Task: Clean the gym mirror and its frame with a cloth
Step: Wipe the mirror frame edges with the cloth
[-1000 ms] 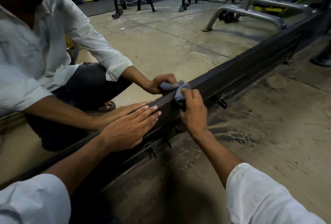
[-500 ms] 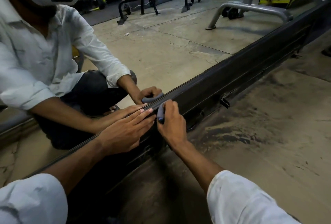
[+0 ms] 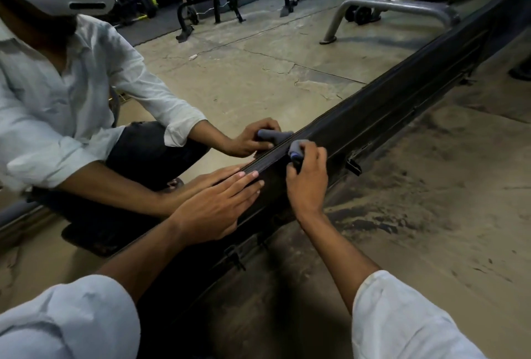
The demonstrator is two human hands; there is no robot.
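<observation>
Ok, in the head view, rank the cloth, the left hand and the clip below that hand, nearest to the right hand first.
1. cloth: gripped in the right hand, on the frame.
2. left hand: flat on the frame, just to the left.
3. clip: low on the frame, below the left hand.

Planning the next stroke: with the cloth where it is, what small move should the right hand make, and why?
Probably slide the cloth along the frame, away from the left hand. The right hand grips it against the frame's top edge, the left hand lies flat close beside it, and a long stretch of frame runs on beyond.
</observation>
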